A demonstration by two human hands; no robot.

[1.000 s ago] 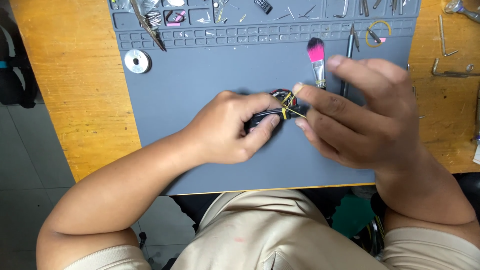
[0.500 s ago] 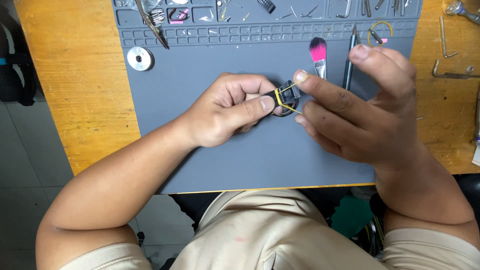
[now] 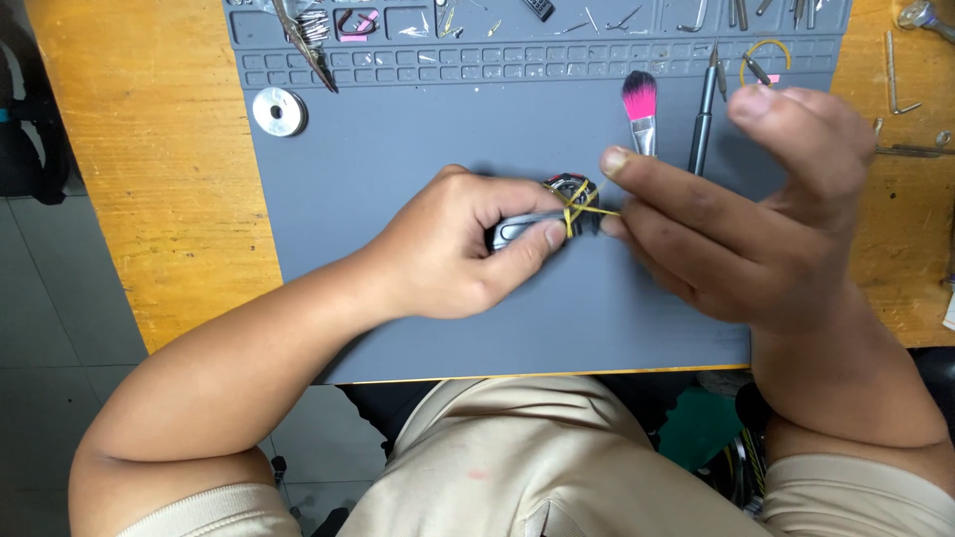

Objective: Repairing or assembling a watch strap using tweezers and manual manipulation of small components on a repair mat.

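1. Head view, the left hand (image 3: 453, 249): its fingers (image 3: 527, 239) are closed round a small dark gadget (image 3: 557, 209), pinning it just above the grey mat (image 3: 398, 179). The thumb lies along the gadget's silver near edge. Only the gadget's right end shows past the fingertips; the rest is hidden in the grip.

2. Head view, the right hand (image 3: 746, 229): two fingertips (image 3: 617, 164) pinch narrow on a yellow band (image 3: 580, 204) that crosses the gadget in an X. The thumb is raised and free. The other fingers are loosely curled and hold nothing.

3. Head view, the key relation: the gadget lies directly left of the right fingertips, touching distance, and at the very tip of the left fingers. Its long axis runs left to right, along the line between the two hands. The band stretches rightward from the gadget to the pinch. The left hand is the nearer, as it carries the gadget; the right touches only the band.

4. Head view, beyond the right fingertips: a pink-tipped brush (image 3: 640, 104) and a dark slim tool (image 3: 704, 109) lie side by side on the mat. A second yellow band (image 3: 764, 55) sits further out.

5. Head view, up and left of the left hand: a metal disc (image 3: 279, 111) rests at the mat's edge on the wooden worktop (image 3: 149, 149). Tweezers (image 3: 303, 40) lie in the mat's tray rows.
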